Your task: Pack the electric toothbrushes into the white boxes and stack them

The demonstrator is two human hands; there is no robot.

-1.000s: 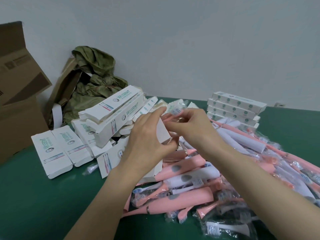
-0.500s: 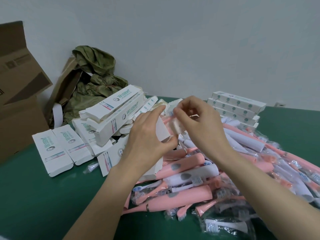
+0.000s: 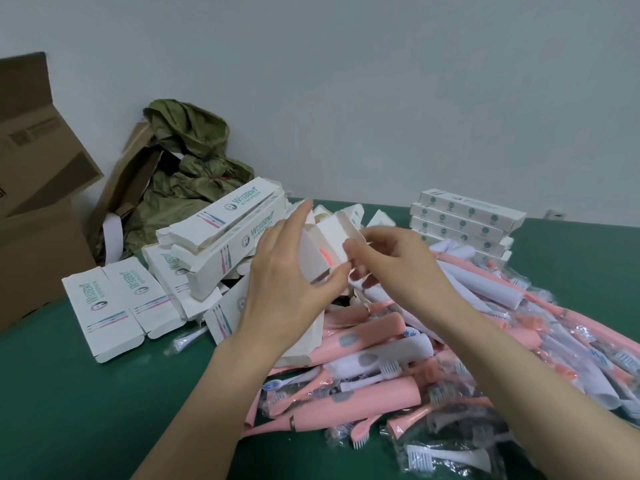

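A white box (image 3: 310, 252) is gripped by the left hand (image 3: 287, 285) above the toothbrush pile (image 3: 374, 327). Its long axis is tilted steeply and its open end points up and away. Something pink, probably a toothbrush, is seen inside. The box's top edge is pinched by the right hand (image 3: 398, 268).

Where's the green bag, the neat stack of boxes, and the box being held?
green bag (image 3: 188, 133), head view, crumpled top.
stack of boxes (image 3: 467, 206), head view, top box's side.
held box (image 3: 311, 258), head view, white side.

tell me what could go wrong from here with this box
The box in the left hand is open at the end, pink toothbrush showing; tilted, it could slide out. The right hand pinching the flap might crease it. The loose heap of empty boxes beside the left hand could topple.
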